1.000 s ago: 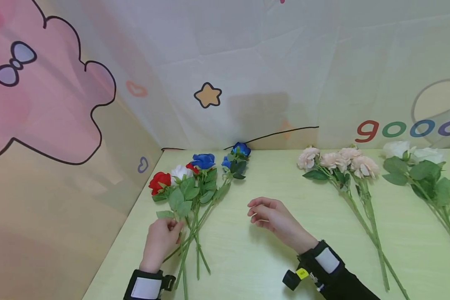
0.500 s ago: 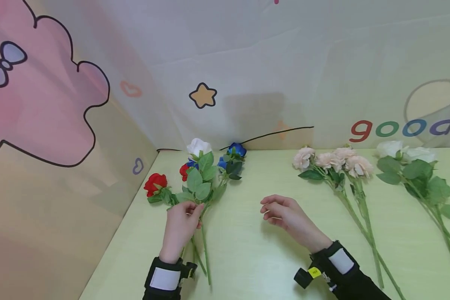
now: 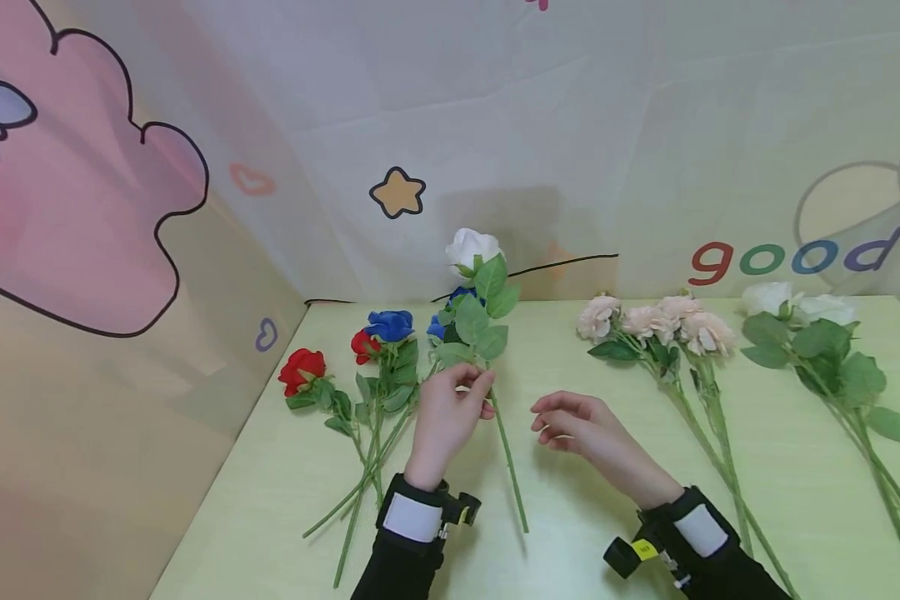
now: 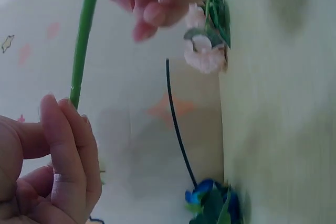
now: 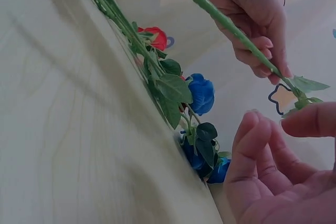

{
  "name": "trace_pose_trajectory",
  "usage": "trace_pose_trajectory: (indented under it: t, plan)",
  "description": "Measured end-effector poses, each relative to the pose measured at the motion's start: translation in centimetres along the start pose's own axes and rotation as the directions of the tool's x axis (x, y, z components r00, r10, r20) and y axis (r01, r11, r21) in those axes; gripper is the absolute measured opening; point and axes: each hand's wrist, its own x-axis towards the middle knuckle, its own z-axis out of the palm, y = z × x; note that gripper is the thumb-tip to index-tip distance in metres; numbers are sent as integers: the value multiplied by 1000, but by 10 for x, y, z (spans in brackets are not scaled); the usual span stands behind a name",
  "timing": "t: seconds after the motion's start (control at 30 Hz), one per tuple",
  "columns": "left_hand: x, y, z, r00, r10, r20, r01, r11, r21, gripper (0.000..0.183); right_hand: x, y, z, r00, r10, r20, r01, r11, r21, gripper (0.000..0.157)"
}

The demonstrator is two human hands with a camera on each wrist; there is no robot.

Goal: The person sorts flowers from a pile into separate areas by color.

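Note:
A white rose with green leaves is raised above the table. My left hand pinches its stem just below the leaves, and the bare lower stem slants down to the right. In the left wrist view, the green stem rises from between the thumb and fingertips. Beside it, to the right, my right hand hovers with loosely bent fingers, holding nothing. The right wrist view has this hand close to the rose's leaves, apart from the stem.
Red roses and blue roses lie with crossed stems on the table's left. Pale pink flowers and more white roses lie to the right. A printed cloth hangs behind the table.
My left hand has taken the white rose from the left pile, lifted it and carried it rightward. The right hand has shifted slightly right, still holding nothing. The view has turned slightly.

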Motion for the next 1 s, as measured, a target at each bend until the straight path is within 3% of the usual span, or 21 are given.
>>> trace_pose_trajectory:
  t: [0.33,0.53,0.73,1.0]
  plan:
    - [3,-7,14,998,30,53,-24,993,-114,22,-3,-4,5,988,-32,151,43,997,-68,42]
    - [4,-10,16,997,42,66,-36,995,-98,25,-3,-4,10,973,-41,228,54,997,-50,47]
    - [5,-12,18,996,44,73,-37,995,-93,26,-4,-5,12,963,-37,268,48,998,-35,47]
    - [6,-14,20,996,38,78,-31,995,-92,25,-4,0,10,953,-99,287,115,992,-42,37]
